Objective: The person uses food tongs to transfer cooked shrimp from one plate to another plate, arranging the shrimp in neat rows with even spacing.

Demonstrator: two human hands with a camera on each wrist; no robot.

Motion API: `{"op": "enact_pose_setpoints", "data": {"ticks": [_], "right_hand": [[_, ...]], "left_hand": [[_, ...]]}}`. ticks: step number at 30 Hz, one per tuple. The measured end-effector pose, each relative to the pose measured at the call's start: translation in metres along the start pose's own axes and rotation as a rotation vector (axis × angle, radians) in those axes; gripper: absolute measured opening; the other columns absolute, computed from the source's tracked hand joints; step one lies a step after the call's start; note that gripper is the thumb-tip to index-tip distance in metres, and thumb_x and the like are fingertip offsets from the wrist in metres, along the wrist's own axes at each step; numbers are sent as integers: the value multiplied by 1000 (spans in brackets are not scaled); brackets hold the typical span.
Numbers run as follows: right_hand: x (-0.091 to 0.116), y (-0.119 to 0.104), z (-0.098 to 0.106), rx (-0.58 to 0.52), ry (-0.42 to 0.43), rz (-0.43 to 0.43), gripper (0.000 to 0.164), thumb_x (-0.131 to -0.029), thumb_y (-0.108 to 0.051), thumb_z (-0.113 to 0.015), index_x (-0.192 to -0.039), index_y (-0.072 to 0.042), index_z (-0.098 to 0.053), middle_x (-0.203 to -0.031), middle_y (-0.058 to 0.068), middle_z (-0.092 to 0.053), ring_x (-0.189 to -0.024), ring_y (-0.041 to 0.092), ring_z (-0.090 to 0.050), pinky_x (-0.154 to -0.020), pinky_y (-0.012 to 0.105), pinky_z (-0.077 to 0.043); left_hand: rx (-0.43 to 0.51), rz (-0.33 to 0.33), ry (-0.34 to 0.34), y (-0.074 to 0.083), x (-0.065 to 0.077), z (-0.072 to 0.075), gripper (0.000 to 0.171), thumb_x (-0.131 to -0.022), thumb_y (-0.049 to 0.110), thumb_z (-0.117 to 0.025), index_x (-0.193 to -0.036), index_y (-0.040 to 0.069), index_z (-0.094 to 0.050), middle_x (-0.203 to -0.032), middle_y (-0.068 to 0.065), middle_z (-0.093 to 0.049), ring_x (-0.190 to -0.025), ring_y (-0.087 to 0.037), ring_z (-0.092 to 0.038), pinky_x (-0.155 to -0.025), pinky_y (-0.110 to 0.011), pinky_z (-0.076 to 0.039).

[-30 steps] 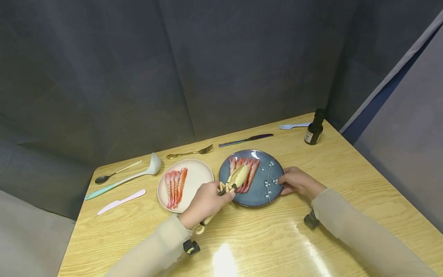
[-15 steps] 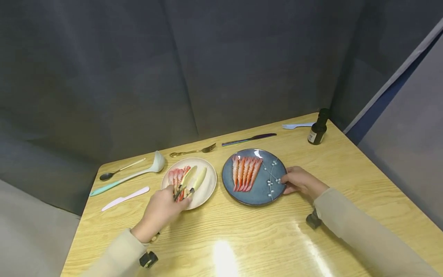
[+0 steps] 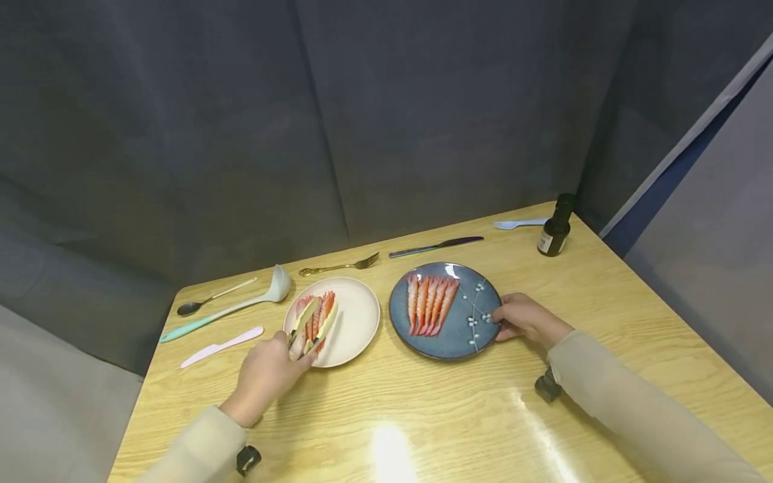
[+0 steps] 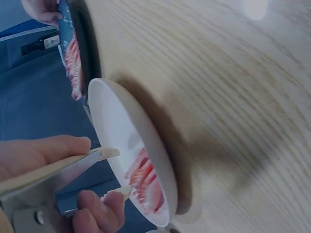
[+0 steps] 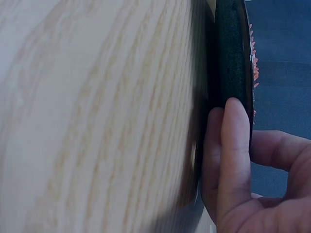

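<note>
My left hand [image 3: 266, 372] grips a pair of tongs [image 3: 327, 320] with pale yellow tips. The tips stand apart on either side of the shrimp [image 3: 316, 315] on the white plate [image 3: 360, 322]. In the left wrist view the tongs' metal arms [image 4: 73, 172] run between thumb and fingers, tips over the plate; whether they touch the shrimp I cannot tell. My right hand [image 3: 521, 318] pinches the right rim of the blue plate [image 3: 447, 345], thumb on top and fingers beneath in the right wrist view. A row of several shrimp [image 3: 431, 303] lies on that plate's left half.
Left of the white plate lie a ladle [image 3: 241, 303], a black-bowled spoon [image 3: 211, 297] and a pink knife [image 3: 220, 347]. Behind the plates are a gold fork [image 3: 338, 265] and a dark knife [image 3: 436, 247]. A blue fork [image 3: 519, 223] and a dark bottle [image 3: 555, 228] stand at the back right.
My left hand has moved the tongs left from over the blue plate's shrimp to the white plate's shrimp. The right hand still holds the blue plate's rim.
</note>
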State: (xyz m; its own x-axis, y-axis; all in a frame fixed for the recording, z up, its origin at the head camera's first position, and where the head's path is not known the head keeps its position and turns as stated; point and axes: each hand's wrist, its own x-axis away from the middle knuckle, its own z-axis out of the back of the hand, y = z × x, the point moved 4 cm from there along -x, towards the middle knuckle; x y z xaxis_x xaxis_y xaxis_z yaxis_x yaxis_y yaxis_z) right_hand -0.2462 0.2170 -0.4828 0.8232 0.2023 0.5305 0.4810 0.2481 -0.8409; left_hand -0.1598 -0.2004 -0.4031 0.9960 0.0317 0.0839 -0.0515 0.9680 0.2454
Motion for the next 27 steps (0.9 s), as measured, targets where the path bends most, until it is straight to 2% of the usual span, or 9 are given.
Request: {"op": "enact_pose_setpoints", "data": {"ticks": [5, 10, 17, 23, 27], "right_hand": [[-1, 1, -1, 12, 3, -4, 56, -77, 4, -46, -124, 19, -20, -83, 16, -50, -66, 19, -58, -65, 36, -49], [-3, 1, 0, 20, 7, -5, 56, -77, 4, -47, -124, 19, -20, -83, 16, -51, -66, 19, -58, -65, 36, -49], [-4, 1, 0, 16, 8, -6, 57, -77, 4, -47, -125, 19, -20, -84, 16, -51, -67, 19, -58, -64, 36, -49], [-4, 3, 1, 3, -5, 4, 55, -77, 4, -47, -124, 19, -21, -83, 16, -51, -66, 19, -58, -64, 36, -49], [-4, 3, 1, 7, -12, 13, 54, -77, 4, -46, -123, 19, -22, -81, 15, -51, -65, 19, -58, -64, 36, -49]], "left_hand": [[-9, -13, 11, -3, -2, -7, 53, -72, 47, -62, -89, -2, -53, -57, -5, -46, -47, -18, -42, -39, -31, -30], [-18, -32, 31, -2, -2, -6, 47, -73, 42, -64, -88, -1, -53, -55, -5, -45, -45, -17, -41, -37, -30, -29], [-37, -29, 28, 1, -1, -7, 40, -74, 42, -63, -76, 5, -50, -52, -3, -43, -42, -16, -39, -36, -29, -28], [-36, -32, 28, 1, -2, -7, 38, -74, 39, -64, -79, 4, -52, -53, -4, -44, -43, -16, -39, -36, -29, -28], [0, -29, 22, 1, -3, -5, 35, -74, 37, -64, -80, 4, -53, -54, -4, -43, -44, -16, -38, -37, -29, -27]]}}
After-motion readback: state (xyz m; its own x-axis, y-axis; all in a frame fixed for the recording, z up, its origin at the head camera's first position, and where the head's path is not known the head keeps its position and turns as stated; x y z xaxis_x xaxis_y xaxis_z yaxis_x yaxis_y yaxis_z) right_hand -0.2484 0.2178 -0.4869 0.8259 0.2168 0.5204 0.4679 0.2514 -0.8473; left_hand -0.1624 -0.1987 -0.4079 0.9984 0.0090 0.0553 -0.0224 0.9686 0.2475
